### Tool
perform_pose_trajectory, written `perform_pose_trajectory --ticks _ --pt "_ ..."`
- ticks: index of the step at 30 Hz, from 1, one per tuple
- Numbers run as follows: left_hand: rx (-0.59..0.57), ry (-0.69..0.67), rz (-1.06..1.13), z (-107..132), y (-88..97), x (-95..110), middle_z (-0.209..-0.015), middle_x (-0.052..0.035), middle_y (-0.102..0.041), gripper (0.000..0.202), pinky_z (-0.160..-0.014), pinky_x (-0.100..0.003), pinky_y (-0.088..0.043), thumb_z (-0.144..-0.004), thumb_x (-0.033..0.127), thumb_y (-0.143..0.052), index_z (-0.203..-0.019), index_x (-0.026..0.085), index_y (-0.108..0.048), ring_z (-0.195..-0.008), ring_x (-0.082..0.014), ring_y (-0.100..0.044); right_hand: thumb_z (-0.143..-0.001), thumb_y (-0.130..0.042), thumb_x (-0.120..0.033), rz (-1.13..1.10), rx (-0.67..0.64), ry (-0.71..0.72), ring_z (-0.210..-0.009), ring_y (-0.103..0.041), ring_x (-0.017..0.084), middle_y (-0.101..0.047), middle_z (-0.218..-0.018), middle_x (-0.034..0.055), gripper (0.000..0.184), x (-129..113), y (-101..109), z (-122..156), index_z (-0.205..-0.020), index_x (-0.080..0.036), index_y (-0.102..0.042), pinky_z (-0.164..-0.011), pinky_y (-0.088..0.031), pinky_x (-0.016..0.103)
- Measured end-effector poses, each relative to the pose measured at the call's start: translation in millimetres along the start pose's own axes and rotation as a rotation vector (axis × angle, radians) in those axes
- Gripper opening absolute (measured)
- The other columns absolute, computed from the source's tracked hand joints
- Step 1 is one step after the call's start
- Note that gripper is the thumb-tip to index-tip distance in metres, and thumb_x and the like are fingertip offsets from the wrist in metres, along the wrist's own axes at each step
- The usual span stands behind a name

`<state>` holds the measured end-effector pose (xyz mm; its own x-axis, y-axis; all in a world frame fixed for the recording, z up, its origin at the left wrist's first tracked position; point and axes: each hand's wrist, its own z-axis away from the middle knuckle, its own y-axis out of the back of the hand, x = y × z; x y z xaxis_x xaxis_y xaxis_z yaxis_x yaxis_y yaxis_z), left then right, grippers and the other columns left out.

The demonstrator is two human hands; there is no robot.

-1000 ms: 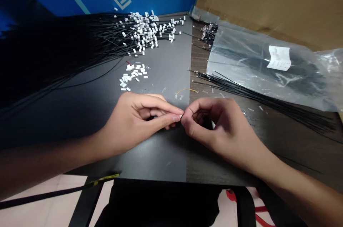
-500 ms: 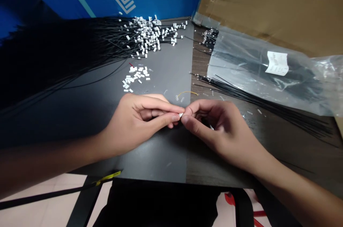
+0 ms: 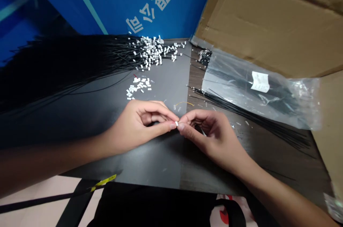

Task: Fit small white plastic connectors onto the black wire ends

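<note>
Pinching a small white plastic connector (image 3: 176,123) between the closed fingertips of the left hand (image 3: 139,123) and right hand (image 3: 209,134), both curled, over the dark-topped bench (image 3: 158,164). Short yellow wire (image 3: 184,103) lies just beyond the hands; loose white connectors (image 3: 138,87) and black wire bundles (image 3: 66,66) lie farther off.

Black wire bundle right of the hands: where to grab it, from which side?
Grip the bundle of black wires around its lower-right stretch, coming from above on the right: the wires lie fairly parallel there on the wooden tabletop, clear of the plastic bag and away from the metal-tipped upper-left ends.
</note>
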<state>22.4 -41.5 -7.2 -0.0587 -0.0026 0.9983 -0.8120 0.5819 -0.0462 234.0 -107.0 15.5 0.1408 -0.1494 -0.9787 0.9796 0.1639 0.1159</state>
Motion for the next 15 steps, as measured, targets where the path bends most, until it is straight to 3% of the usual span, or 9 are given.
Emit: perform_pose_trajectory --ticks 3,5,8,10,11,15 --pt "-0.018 -0.044 -0.007 -2 2.0 3 -0.088 -0.0051 -0.083 0.011 -0.076 -0.015 -0.064 -0.087 0.006 -0.084 -0.086 0.016 -0.087 -0.080 -0.0120 -0.079 -0.092 -0.086 -0.028 0.101 -0.019 0.086 -0.076 -0.072 0.016 -0.082 -0.084 0.0016 0.008 -2 8 -2 -0.093 -0.020 -0.084 -0.073 -0.056 0.026" --pt "-0.024 -0.047 0.010 -3 4.0 7 -0.092 -0.0071 -0.084 0.008 -0.077 -0.016 -0.064 -0.092 0.008 -0.082 -0.088 0.015 -0.084 -0.083 -0.0129 -0.080 -0.096 -0.082 -0.030 0.255 0.040 0.184 -0.084 -0.077 0.019 -0.086 -0.095 0.0046 0.012 -2 21 -6 -0.101 -0.021 -0.086 -0.080 -0.060 0.031" --pt "-0.037 -0.053 0.084 -4 10.7 15 -0.102 -0.0118 -0.087 0.009 -0.081 -0.022 -0.067 -0.100 0.017 -0.080 -0.092 0.014 -0.079 -0.088 -0.0171 -0.083 -0.099 -0.071 -0.025 0.675 0.383 0.312 -0.089 -0.078 0.024 -0.086 -0.104 0.0105 0.016 0 50 -18 -0.105 -0.018 -0.085 -0.088 -0.061 0.040" --pt "-0.041 -0.061 0.155 -5 17.5 21 -0.103 -0.0128 -0.088 0.016 -0.079 -0.025 -0.068 -0.101 0.026 -0.083 -0.092 0.015 -0.076 -0.084 -0.0184 -0.083 -0.098 -0.068 -0.023 0.912 0.497 0.216 -0.099 -0.078 0.029 -0.084 -0.111 0.0140 0.020 5 69 -27 -0.109 -0.017 -0.084 -0.093 -0.060 0.046" --pt "-0.040 -0.066 0.189 -5 21.1 24 -0.101 -0.0122 -0.088 0.019 -0.077 -0.026 -0.068 -0.100 0.029 -0.085 -0.092 0.015 -0.075 -0.082 -0.0184 -0.082 -0.097 -0.068 -0.023 0.930 0.507 0.183 -0.098 -0.078 0.031 -0.084 -0.112 0.0160 0.022 8 77 -32 -0.110 -0.016 -0.084 -0.093 -0.060 0.048" --pt "0.047 -0.096 0.260 -8 35.6 44 -0.085 -0.0041 -0.084 0.021 -0.068 -0.025 -0.063 -0.094 0.034 -0.091 -0.093 0.019 -0.076 -0.074 -0.0164 -0.077 -0.088 -0.074 -0.020 0.901 0.433 0.122 -0.086 -0.077 0.028 -0.085 -0.096 0.0110 0.011 19 96 -49 -0.091 -0.018 -0.085 -0.084 -0.060 0.043"
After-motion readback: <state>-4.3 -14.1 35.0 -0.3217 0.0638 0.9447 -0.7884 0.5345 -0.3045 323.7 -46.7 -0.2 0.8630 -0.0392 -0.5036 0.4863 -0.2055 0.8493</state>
